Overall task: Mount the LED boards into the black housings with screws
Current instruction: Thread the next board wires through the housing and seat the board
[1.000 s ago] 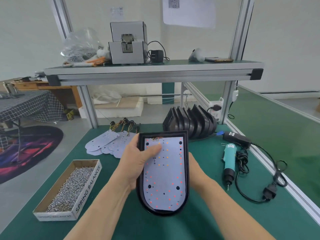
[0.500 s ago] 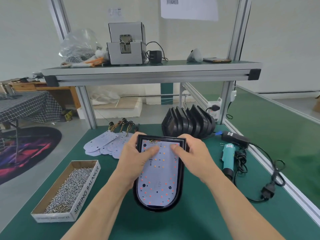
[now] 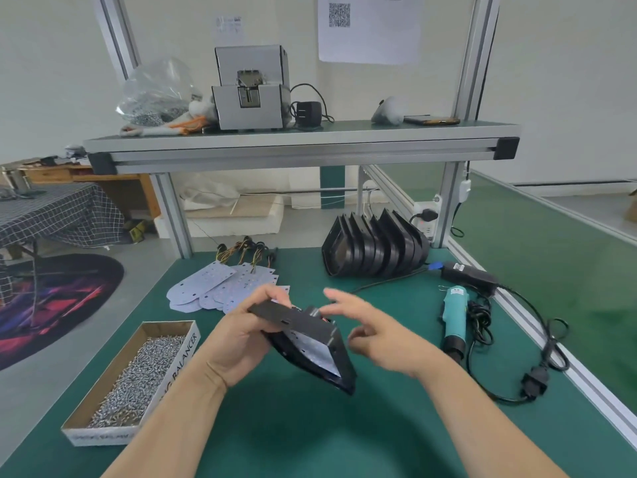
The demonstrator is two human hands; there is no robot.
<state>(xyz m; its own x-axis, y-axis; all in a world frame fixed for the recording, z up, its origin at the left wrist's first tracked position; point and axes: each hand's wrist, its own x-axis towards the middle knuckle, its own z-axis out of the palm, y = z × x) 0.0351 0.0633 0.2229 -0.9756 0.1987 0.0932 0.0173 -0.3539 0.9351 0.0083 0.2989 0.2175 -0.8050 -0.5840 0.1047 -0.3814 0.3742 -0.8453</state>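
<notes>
Left fingers [image 3: 275,294] are curled over the housing's top edge, so my left hand [image 3: 238,339] has the housing [image 3: 300,320] firmly gripped. It is tipped steeply above the tabletop [image 3: 310,426], low corner close to the mat. The board [image 3: 312,350] sits inside it, pale face showing. Right fingers [image 3: 339,298] are spread, loose and blurred, holding nothing. The right hand [image 3: 382,336] hovers just beside the housing's right side. Screw box [image 3: 179,360] at left, spare boards [image 3: 220,284] behind, housing stack [image 3: 375,250] further back, screwdriver [image 3: 455,315] lying at right.
</notes>
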